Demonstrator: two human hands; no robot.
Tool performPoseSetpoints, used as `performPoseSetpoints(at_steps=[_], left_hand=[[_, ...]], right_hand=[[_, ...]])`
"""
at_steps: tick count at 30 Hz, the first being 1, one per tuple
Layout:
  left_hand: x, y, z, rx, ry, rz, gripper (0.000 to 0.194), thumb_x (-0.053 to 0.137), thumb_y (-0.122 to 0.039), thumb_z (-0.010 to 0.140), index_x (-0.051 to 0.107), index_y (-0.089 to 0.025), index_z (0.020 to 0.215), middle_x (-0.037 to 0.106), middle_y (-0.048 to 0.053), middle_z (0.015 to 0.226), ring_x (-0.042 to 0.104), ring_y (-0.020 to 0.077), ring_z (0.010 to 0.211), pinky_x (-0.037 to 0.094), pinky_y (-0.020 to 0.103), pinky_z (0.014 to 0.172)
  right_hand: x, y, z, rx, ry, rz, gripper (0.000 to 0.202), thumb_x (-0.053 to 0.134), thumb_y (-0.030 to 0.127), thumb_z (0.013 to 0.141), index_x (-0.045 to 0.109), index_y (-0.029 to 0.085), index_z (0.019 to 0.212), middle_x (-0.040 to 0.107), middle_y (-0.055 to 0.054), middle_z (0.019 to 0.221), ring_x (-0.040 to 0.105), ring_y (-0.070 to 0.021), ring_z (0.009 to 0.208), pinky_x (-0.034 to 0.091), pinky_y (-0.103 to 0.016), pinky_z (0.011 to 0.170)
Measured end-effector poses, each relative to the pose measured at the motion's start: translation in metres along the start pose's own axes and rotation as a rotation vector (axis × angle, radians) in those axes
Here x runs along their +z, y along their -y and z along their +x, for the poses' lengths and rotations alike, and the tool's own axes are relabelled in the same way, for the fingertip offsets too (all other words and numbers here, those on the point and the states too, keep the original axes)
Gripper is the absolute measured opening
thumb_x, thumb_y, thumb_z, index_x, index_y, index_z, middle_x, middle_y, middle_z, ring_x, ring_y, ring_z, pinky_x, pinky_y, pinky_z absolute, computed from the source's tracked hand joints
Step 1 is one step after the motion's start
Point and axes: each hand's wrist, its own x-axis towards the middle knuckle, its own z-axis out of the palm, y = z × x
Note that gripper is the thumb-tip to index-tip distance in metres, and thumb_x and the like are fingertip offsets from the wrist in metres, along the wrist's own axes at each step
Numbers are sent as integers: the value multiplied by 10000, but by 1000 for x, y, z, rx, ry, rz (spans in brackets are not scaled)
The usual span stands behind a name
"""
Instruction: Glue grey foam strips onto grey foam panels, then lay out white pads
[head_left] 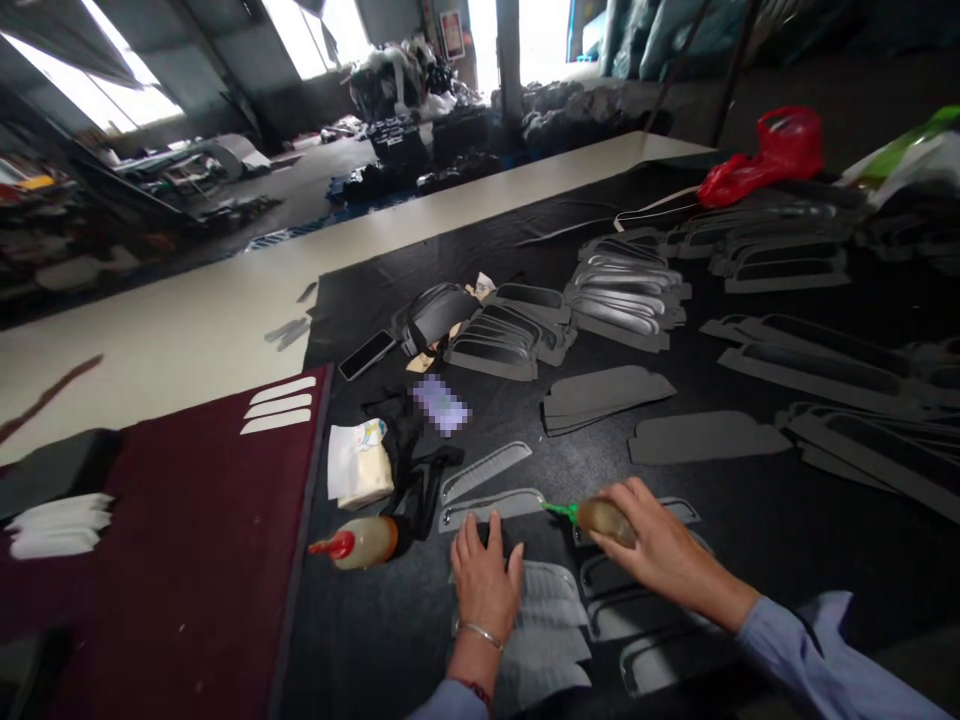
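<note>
1. Head view: gripping a green-nozzled bottle (609, 522) in the right hand (654, 535) with fingers curled round it, tip at a gray piece's (517, 504) right end.
2. Spreading fingers of the left hand (486, 580) at that near edge, over stacked pieces (547, 620).
3. Lying left on the black-covered bench (360, 640): red-tipped bottle (367, 543), white packet (364, 468).
4. Beyond: bright windows (319, 35), dark heaps (409, 140).

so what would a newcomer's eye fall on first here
Probably the red bag at upper right, bright against the dark sheet. Next, the green-tipped bottle in the right hand, its nozzle aimed at a grey piece beyond the left hand. A red-tipped bottle is left of that hand.
</note>
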Motion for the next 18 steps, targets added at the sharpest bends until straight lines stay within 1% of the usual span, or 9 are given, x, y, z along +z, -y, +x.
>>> performPoseSetpoints(at_steps=[2,4,7,9,10,13,16,18], left_hand=[[-2,-1,1,-1,2,14,426,437,-337,857,497,-164,1242,456,199,1210,436,304,1125,398,475,912],[-3,-1,2,0,-3,19,421,427,-344,863,498,-172,1241,472,194,1193,447,301,1110,406,470,898],[-4,0,4,-4,-24,17,403,417,-340,869,509,-175,1225,499,181,1167,470,285,1077,423,453,876],[-3,0,5,-7,-46,18,413,415,-330,871,493,-143,1231,520,179,1139,486,277,1051,429,447,871],[-2,1,6,-2,-56,15,422,417,-327,871,481,-123,1235,531,177,1122,492,273,1038,431,445,870],[2,0,8,-13,-102,-21,407,444,-323,860,488,-86,1188,549,167,1090,501,267,1016,438,443,865],[7,-1,8,-62,-151,-45,355,482,-334,843,523,-86,1094,542,164,1087,507,265,1000,460,426,828],[9,0,8,-79,-168,-44,317,479,-325,847,527,-95,1059,540,153,1071,518,244,968,469,395,805]], right_hand=[[0,-2,0,18,-17,48,232,562,348,762,534,236,963,496,-33,914,553,-192,810,453,-339,732],[1,-4,2,76,-75,152,271,580,392,726,533,232,940,527,-30,897,560,-198,816,454,-340,736],[0,-3,6,263,-177,404,350,583,476,684,504,224,915,565,-9,811,566,-184,733,460,-314,661],[0,0,8,368,-207,531,385,584,507,669,496,224,914,574,5,769,562,-171,682,454,-296,614],[0,2,9,392,-209,559,397,591,514,660,499,224,915,578,6,763,563,-170,675,452,-293,606],[3,7,9,388,-208,546,420,615,528,623,517,225,898,599,-5,782,571,-182,694,457,-300,615],[9,9,8,377,-195,554,443,612,544,620,522,220,910,616,-23,816,577,-188,706,465,-307,621],[14,10,9,387,-177,575,459,609,552,624,516,217,924,616,-24,806,575,-184,691,467,-305,609]])
